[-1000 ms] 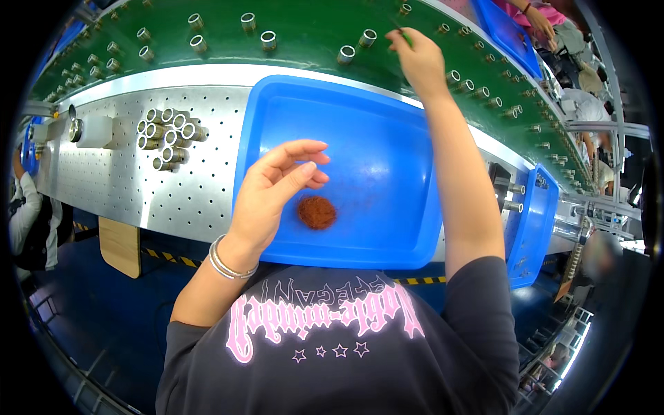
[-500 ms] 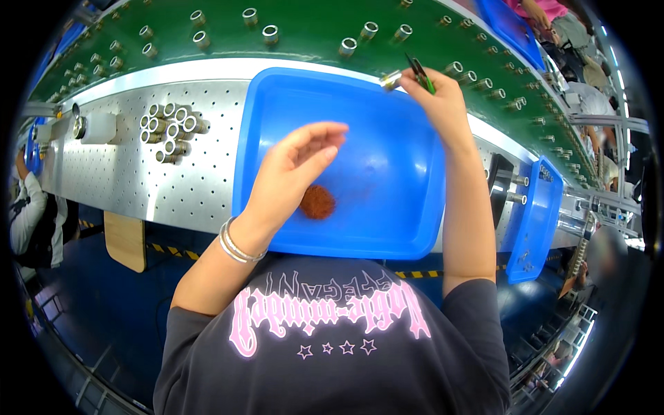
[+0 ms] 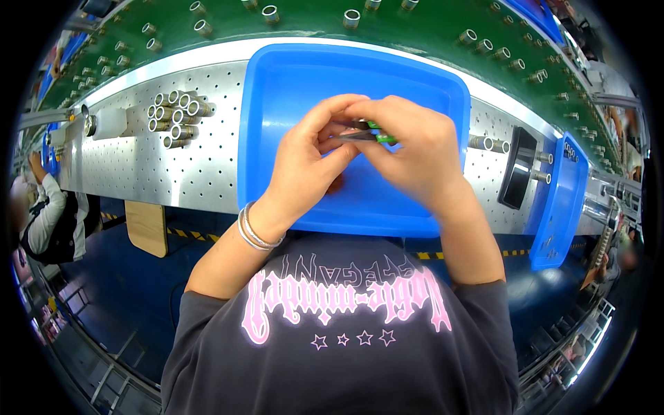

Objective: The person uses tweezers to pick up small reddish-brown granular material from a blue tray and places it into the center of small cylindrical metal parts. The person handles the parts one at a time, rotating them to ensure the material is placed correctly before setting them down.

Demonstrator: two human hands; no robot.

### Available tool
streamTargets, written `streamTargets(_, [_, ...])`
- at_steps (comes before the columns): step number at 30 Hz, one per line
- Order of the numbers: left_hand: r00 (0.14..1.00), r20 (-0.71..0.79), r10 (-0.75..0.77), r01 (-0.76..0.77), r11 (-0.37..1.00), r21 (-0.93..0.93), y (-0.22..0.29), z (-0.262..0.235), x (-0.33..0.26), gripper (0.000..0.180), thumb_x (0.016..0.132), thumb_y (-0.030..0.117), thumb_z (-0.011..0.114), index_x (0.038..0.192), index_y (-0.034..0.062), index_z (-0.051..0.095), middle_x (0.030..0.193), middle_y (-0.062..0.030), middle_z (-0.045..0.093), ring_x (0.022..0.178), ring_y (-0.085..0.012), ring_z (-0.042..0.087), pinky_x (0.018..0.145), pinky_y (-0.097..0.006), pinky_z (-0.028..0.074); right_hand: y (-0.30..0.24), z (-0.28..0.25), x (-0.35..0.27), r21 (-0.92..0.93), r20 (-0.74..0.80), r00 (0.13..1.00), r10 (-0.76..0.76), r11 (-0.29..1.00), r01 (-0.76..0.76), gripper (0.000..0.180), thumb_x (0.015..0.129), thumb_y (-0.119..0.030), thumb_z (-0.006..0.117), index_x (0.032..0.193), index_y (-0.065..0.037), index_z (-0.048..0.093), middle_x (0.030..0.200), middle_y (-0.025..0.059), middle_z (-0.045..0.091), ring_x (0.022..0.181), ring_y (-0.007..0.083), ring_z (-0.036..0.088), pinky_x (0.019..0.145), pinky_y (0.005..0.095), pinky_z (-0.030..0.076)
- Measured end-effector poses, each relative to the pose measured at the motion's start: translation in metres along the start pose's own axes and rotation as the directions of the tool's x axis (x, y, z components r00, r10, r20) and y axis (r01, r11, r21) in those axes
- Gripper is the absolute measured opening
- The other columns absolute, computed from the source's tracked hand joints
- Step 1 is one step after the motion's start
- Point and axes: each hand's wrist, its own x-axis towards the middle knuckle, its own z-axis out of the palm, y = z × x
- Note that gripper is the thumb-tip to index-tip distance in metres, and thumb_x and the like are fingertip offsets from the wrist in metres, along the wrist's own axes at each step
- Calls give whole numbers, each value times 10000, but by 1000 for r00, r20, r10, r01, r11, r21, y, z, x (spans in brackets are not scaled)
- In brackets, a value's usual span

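Both hands meet over a blue plastic tray (image 3: 277,59). My right hand (image 3: 415,142) is closed on small snips (image 3: 384,137), with green grips and dark pointed blades directed at my left fingers. My left hand (image 3: 304,155) has its fingers curled in and pressed together. What it holds is hidden behind the fingers; no metal sleeve shows between the hands. A sliver of a reddish-brown heap of fine clippings (image 3: 336,185) shows in the tray below my hands, the remainder covered by them.
Left of the tray, several metal sleeves (image 3: 181,114) stand clustered on a perforated metal bench (image 3: 214,166). More sleeves (image 3: 351,19) sit on a green conveyor (image 3: 304,26) behind. At right are a black box (image 3: 517,168) and another blue tray (image 3: 553,235). A person (image 3: 52,207) is at far left.
My right hand has come from the tray's far edge by the conveyor, where it held a metal sleeve and the snips, to my left hand. The left fingers have closed.
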Motion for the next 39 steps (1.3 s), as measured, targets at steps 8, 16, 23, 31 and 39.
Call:
streamTargets(8, [979, -11, -203, 184, 907, -378, 2, 6, -2, 444, 830, 18, 618, 1240, 28, 448, 1112, -103, 559, 949, -172, 604, 763, -226, 495, 2, -14, -23, 544, 60, 920, 388, 760, -356, 52, 767, -30, 664, 813, -25, 639, 694, 21, 583, 587, 70, 488, 513, 209, 362])
streamTargets(16, [954, 123, -275, 294, 768, -569, -3, 8, -1, 446, 890, 92, 555, 1306, 55, 399, 1163, -104, 547, 1033, -162, 555, 904, -295, 458, 7, -8, -36, 657, 31, 889, 456, 661, -362, 57, 808, -52, 661, 813, -2, 634, 702, -13, 568, 614, 34, 462, 528, 186, 344])
streamTargets(23, [959, 64, -276, 271, 828, -490, -5, 6, -2, 436, 880, 106, 580, 1282, 36, 424, 1126, -112, 557, 983, -192, 577, 871, -278, 462, 4, -3, -31, 600, 35, 916, 399, 725, -338, 47, 808, -45, 653, 815, -7, 627, 712, -5, 577, 631, 38, 480, 543, 187, 367])
streamTargets(31, [956, 85, -280, 278, 781, -560, -9, -1, 1, 476, 905, 112, 535, 1343, 46, 361, 1224, -162, 519, 1048, -202, 577, 919, -280, 471, 10, -11, -36, 496, 38, 905, 424, 778, -385, 53, 788, -30, 656, 796, 2, 615, 723, 27, 599, 645, 66, 510, 561, 197, 394])
streamTargets(39, [974, 73, -214, 224, 883, -412, -8, -2, 1, 495, 906, 92, 514, 1364, 40, 333, 1201, -173, 544, 1045, -217, 577, 919, -305, 455, 14, -21, -37, 283, 70, 928, 365, 885, -369, 125, 746, -23, 679, 866, -18, 642, 747, 50, 608, 686, 115, 565, 600, 237, 436])
